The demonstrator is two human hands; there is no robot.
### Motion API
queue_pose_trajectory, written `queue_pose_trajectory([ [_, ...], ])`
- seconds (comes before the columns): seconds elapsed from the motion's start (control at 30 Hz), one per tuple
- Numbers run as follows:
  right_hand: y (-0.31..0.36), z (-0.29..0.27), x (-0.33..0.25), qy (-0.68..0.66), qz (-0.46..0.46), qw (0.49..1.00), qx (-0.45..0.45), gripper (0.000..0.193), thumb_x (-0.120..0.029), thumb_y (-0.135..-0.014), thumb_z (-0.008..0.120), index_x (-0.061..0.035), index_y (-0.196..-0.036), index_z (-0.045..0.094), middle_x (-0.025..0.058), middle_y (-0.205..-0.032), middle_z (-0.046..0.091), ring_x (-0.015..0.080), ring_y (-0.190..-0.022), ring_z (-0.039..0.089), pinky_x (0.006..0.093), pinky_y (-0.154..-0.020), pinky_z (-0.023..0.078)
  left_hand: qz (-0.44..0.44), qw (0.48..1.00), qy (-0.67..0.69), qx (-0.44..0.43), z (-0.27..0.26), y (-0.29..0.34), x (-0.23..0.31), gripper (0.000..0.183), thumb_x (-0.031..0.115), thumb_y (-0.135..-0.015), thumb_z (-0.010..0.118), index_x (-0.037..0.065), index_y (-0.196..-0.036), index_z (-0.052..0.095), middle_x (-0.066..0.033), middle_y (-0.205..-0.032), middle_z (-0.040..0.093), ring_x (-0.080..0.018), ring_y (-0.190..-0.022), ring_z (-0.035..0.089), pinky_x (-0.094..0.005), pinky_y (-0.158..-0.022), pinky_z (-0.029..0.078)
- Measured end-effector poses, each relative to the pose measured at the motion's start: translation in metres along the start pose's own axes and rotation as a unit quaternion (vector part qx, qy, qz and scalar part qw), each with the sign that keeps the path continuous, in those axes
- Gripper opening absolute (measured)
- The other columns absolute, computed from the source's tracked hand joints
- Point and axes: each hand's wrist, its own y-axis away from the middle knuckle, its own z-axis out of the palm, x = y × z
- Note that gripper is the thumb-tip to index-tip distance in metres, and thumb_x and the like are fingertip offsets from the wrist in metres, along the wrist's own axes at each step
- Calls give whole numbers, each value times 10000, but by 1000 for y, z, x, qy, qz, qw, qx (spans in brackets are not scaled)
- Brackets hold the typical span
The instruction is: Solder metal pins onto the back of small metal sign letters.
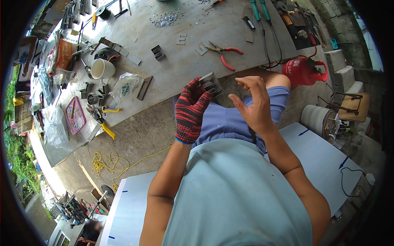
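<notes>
My left hand (191, 110), in a red and black striped knit glove, is closed on a small grey metal bracket (211, 85) with upright fins, just off the table's near edge. Bare, my right hand (255, 100) hovers to the right of the bracket, apart from it. Its thumb and fingers are spread and nothing shows between them. On the table beyond lie red-handled pliers (224, 53), opened wide, flat metal pieces (201, 48) beside their jaws, and a dark metal bracket (158, 53) standing alone.
Left on the metal table (135, 37) are a white mug (102, 69), yellow-handled cutters (101, 119), a pink tray (75, 115) and plastic bags. Small metal bits (166, 18) lie scattered at the back. A red gas cylinder (303, 71) stands right; yellow cord (107, 163) coils on the floor.
</notes>
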Motion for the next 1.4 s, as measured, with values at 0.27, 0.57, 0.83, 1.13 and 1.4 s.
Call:
queue_pose_trajectory([
  [0.27,1,0,3,0,9,1000,-2,413,-124,-855,816,-32,-1210,626,107,-1116,617,272,-964,585,379,-833,514,13,1000,-24,0,-1,-2,5,523,1,-941,729,35,-1429,543,-63,-1211,678,-119,-1063,645,-270,-910,543],
  [0.57,-1,0,2,-8,17,1000,-9,401,-95,-858,802,-30,-1212,625,105,-1100,614,268,-960,585,373,-829,513,6,999,-49,-16,-4,-5,5,526,4,-947,722,28,-1439,537,-87,-1219,688,-141,-1070,657,-283,-910,553],
  [0.83,1,0,7,-14,31,999,-15,395,-65,-863,786,-30,-1224,629,104,-1088,616,264,-956,589,374,-830,513,40,993,-107,-23,0,-4,10,535,0,-933,735,-5,-1424,523,-143,-1220,705,-163,-1085,668,-326,-973,557],
  [1.13,1,0,6,-19,34,999,-13,399,-34,-852,780,-31,-1221,630,105,-1085,616,261,-957,597,372,-831,513,12,994,-108,-30,4,-1,18,527,-7,-942,720,-12,-1429,519,-148,-1238,705,-176,-1090,675,-326,-972,555],
  [1.4,4,2,9,-33,44,998,-9,388,-18,-847,776,-30,-1206,630,113,-1079,619,274,-961,613,386,-844,514,-5,996,-73,-42,0,-2,14,510,-6,-955,700,-6,-1432,522,-133,-1249,700,-168,-1100,671,-305,-967,545],
])
